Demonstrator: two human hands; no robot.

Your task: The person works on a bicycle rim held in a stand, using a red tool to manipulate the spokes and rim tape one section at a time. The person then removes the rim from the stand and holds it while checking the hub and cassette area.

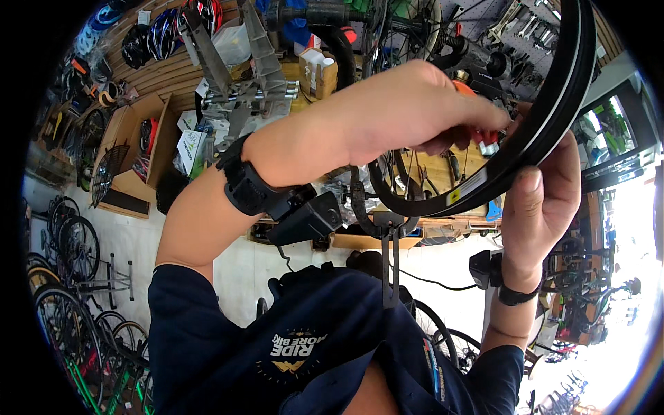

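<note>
A black bicycle wheel (pixel 543 128) with a thin silver line and a yellow-and-white sticker curves down the right side. My right hand (pixel 543 197) grips its lower edge, thumb on the near face and fingers mostly behind. My left hand (pixel 453 107) reaches across to the inside of the wheel, its fingers curled. Orange and red parts of a tool (pixel 462 88) show at that fist; its kind is hidden. Below the wheel's lower curve is a black metal stand (pixel 390 235) with a slotted arm pointing toward me.
Beyond my arms is a wooden workbench (pixel 436 166) with scattered tools and a small carton (pixel 318 72). Wrenches (pixel 529 28) hang on the back wall. Helmets (pixel 164 34) hang at the upper left, above an open cardboard box (pixel 131 138). Bicycles (pixel 76 297) line the left side.
</note>
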